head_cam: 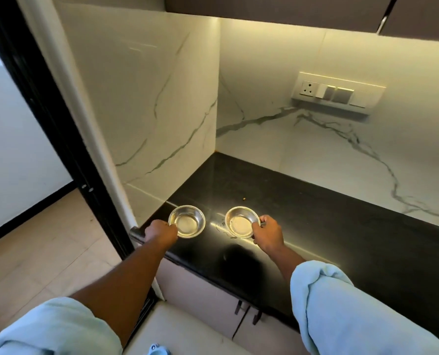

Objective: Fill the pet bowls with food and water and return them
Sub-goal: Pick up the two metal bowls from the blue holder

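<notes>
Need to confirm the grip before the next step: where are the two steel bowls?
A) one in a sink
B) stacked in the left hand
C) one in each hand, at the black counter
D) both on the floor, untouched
C: the left hand grips the rim of the left bowl, the right hand grips the right bowl, apart from each other at the counter.

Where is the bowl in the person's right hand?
Head view: the right bowl is near centre, at the countertop front edge, right of the left bowl, gripped by the right hand.
</notes>
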Tool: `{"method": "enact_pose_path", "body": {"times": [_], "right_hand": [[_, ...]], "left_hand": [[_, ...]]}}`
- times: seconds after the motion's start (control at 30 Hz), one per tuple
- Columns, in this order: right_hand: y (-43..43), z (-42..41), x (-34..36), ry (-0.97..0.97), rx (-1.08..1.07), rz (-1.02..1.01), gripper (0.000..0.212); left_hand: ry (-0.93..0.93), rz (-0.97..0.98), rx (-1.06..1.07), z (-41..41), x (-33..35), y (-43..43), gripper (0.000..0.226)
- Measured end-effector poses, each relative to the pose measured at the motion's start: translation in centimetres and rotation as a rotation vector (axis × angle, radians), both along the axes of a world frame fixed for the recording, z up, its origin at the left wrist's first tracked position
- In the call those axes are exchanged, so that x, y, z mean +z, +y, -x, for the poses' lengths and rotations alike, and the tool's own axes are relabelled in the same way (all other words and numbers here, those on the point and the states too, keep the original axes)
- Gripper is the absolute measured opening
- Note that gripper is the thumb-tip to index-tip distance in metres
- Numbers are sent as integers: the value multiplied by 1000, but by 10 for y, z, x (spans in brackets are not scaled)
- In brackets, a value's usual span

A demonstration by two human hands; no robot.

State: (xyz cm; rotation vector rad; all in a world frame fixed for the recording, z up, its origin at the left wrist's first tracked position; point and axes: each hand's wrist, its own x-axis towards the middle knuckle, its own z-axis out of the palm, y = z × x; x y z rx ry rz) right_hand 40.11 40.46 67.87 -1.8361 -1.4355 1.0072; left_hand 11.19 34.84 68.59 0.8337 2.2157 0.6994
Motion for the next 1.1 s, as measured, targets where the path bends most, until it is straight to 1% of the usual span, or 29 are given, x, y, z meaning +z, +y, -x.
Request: {"method": "enact_pose_path", "body": {"times": [0.07, 0.2, 0.4, 0.5, 0.77, 0.87, 0.97, 1.1], "right_hand": [[14, -8, -6, 1, -15, 32, 11], [28, -11, -19, 2, -46, 124, 18], [35, 4, -33, 6, -115, 190, 10], [45, 10, -36, 20, -148, 208, 11], [60, 15, -44, 33, -223, 259, 17], [60, 11, -50, 31, -211, 280, 19], [60, 10, -49, 56, -192, 308, 23], [59, 11, -38, 54, -93, 379, 37]], "left_hand": [[-8, 13, 9, -6, -7, 17, 25], [-25, 32, 24, -13, -20, 45, 20], [-53, 82, -18, -18, -39, 79, 34], [-89, 102, -40, -22, -46, 90, 35], [-89, 173, -78, -20, -65, 100, 37], [-98, 190, -93, -20, -65, 101, 34], [-115, 183, -97, -20, -63, 101, 36], [-109, 202, -108, -23, -58, 99, 40]]}}
